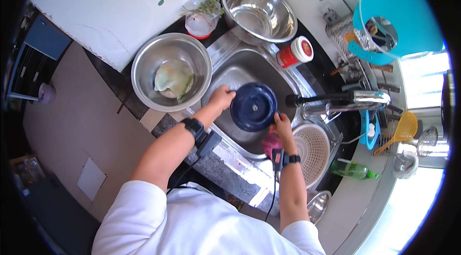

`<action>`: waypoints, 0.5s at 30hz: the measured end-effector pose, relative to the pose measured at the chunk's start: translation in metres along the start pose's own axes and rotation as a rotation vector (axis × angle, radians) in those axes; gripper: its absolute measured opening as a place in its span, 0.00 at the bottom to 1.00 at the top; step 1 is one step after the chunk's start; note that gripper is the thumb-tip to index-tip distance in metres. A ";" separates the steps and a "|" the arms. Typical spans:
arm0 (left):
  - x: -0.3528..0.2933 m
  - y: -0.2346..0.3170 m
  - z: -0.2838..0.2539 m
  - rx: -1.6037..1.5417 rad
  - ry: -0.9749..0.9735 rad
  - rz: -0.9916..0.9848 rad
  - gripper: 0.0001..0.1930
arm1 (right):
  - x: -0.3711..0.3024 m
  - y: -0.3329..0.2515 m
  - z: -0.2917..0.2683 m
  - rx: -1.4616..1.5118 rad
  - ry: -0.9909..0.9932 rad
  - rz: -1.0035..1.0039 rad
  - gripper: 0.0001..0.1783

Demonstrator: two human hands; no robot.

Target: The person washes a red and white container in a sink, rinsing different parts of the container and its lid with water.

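Note:
Over the sink (235, 70) I hold a dark blue round dish (254, 106) with two small side handles, its round face toward me and a small bright spot at its middle. I cannot tell whether this is a pot or a lid. On the left rim my left hand (221, 98) is closed on one handle. My right hand (282, 127) grips the handle on the right. Close below the right hand lies something pink-purple (272, 144), partly hidden by the wrist. The black faucet spout (295, 100) reaches in just right of the dish.
Left of the sink stands a steel bowl (144, 70) with a pale wet bag in it. Another steel bowl (235, 0) and a red-and-white tub (302, 49) sit behind. On the right are a white colander (321, 159) and a green bottle (348, 168).

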State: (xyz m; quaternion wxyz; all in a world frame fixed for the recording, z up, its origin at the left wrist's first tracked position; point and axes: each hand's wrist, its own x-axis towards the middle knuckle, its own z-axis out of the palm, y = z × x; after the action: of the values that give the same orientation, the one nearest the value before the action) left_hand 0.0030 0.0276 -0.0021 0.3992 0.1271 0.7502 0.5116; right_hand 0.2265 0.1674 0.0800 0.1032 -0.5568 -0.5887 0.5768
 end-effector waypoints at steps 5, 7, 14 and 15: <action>-0.007 0.032 -0.025 0.009 0.065 -0.046 0.12 | -0.001 -0.012 0.014 -0.003 -0.072 -0.086 0.14; -0.005 0.019 -0.007 0.100 0.109 0.008 0.13 | 0.000 -0.020 0.011 -0.066 -0.010 -0.094 0.15; -0.011 0.035 -0.005 0.078 0.095 -0.159 0.19 | 0.003 -0.011 0.005 -0.031 -0.015 0.003 0.18; -0.019 0.034 0.000 0.130 0.093 -0.158 0.19 | 0.002 -0.004 0.001 -0.072 -0.008 0.030 0.18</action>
State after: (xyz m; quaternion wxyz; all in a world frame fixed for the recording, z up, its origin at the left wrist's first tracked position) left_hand 0.0080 0.0312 0.0360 0.3941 0.0695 0.8071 0.4340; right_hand 0.2234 0.1698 0.0818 0.0720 -0.5666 -0.6011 0.5590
